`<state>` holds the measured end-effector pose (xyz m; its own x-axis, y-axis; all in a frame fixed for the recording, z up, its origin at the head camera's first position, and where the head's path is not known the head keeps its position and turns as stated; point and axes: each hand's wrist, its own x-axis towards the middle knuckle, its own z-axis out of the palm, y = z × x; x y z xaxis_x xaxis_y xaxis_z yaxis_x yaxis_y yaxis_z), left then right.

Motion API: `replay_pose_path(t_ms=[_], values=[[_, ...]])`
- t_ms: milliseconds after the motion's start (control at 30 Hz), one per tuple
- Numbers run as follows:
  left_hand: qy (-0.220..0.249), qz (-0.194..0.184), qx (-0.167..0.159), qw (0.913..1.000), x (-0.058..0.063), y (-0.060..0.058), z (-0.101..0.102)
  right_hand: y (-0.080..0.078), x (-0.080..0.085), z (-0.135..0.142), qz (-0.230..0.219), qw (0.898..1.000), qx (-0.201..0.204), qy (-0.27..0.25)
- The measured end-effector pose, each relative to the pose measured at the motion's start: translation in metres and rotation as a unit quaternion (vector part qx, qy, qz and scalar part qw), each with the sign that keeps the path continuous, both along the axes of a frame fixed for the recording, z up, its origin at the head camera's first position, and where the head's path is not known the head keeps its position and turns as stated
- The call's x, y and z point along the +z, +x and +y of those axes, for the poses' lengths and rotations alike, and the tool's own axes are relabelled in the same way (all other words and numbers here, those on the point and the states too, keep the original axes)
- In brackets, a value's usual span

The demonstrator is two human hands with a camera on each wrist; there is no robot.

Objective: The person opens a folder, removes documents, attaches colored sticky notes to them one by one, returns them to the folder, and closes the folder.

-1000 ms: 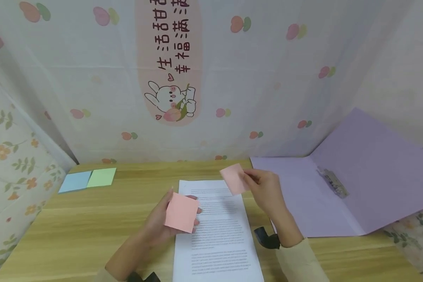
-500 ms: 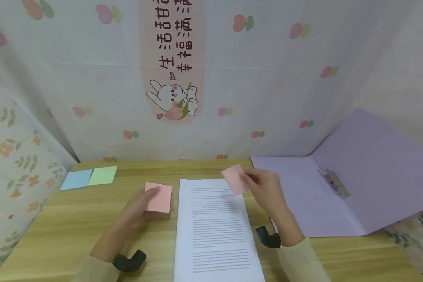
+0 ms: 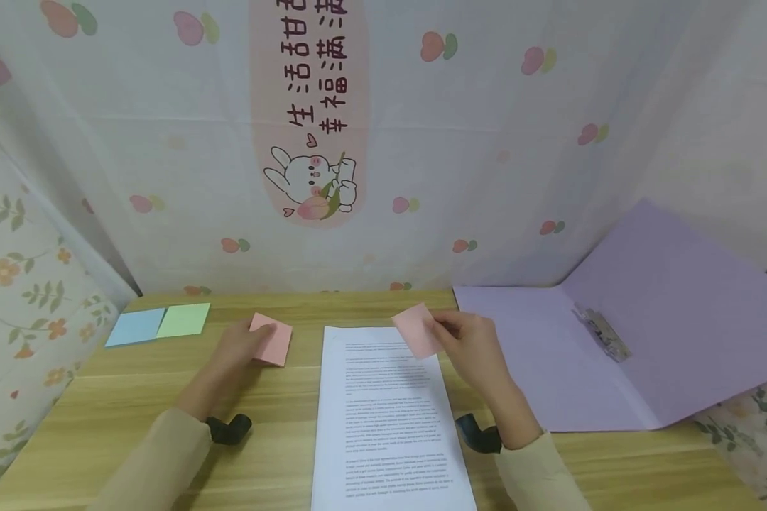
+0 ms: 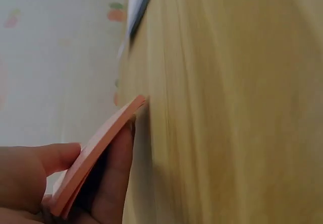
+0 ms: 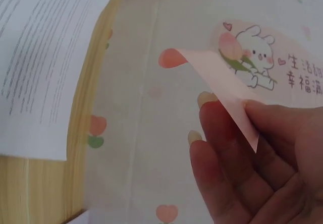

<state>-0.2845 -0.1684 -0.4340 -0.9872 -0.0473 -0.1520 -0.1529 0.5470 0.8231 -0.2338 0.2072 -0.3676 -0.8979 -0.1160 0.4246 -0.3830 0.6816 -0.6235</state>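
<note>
Two hands pinch squares in the head view: the left hand (image 3: 238, 343) a thick pink sticky-note pad (image 3: 278, 346) above the wood-grain table (image 3: 121, 397), the right hand (image 3: 476, 349) one pink paper note (image 3: 412, 333) over printed white paper (image 3: 383, 426). Left wrist view: the pad tilts. Right wrist view: the note's free end curls.

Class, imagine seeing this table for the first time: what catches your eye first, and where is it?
Probably the open purple folder at right on the table, its metal clip showing, or the rabbit drawing on the cloth behind. Next, perhaps, the pink sheet the right hand pinches by the far end of the printed page, and the pink pad the left hand holds left of that page.
</note>
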Motion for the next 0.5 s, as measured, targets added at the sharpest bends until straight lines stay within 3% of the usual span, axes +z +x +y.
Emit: replay_pose_path(t_ms=[267,500], values=[[-0.076,0.004,-0.004,0.9971,-0.004,-0.014,-0.010,0.002,0.002,-0.003,-0.018,1.000,0.002,-0.017],[-0.226,-0.024,0.002,0.9738,0.005,-0.012,-0.006,0.004,0.004,-0.007,-0.023,1.000,0.008,-0.016]])
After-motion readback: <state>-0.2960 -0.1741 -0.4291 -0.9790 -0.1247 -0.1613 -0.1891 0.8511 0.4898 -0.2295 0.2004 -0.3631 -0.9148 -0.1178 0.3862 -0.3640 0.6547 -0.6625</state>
